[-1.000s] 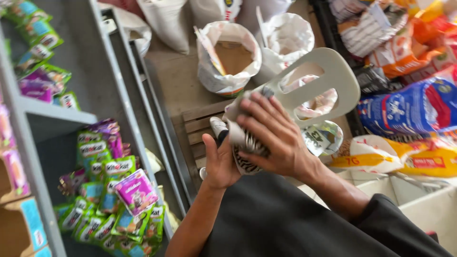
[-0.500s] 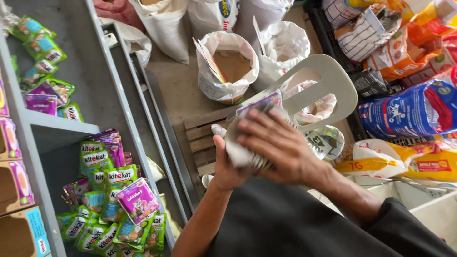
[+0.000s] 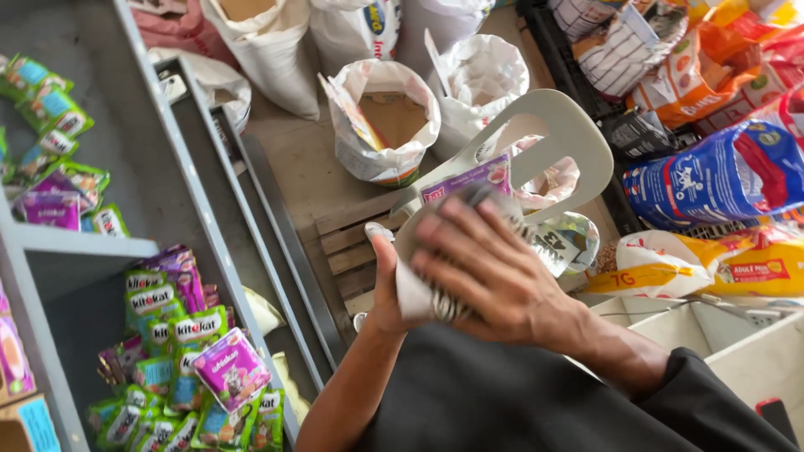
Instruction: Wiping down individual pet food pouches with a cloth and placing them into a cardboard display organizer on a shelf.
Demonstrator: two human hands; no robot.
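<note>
My left hand [image 3: 387,289] and my right hand [image 3: 490,272] are pressed together around a stack of small pet-food pouches [image 3: 469,188] held at chest height. The right hand lies over the top of the stack, fingers spread across it. The left hand supports it from the left and below. A purple pouch edge sticks out above my fingers. Just behind the stack stands the grey plastic chair back [image 3: 578,138] with its cut-out handle.
Grey metal shelves [image 3: 197,209] at left hold several green and purple pouches [image 3: 188,351]. Open white sacks of feed [image 3: 381,125] stand on the floor beyond a wooden pallet [image 3: 347,247]. Blue, orange and yellow feed bags [image 3: 720,176] pile at right.
The pouch stack has turned in my hands, and a purple pouch now shows on top. My right hand has spread flatter over it. The view has shifted slightly.
</note>
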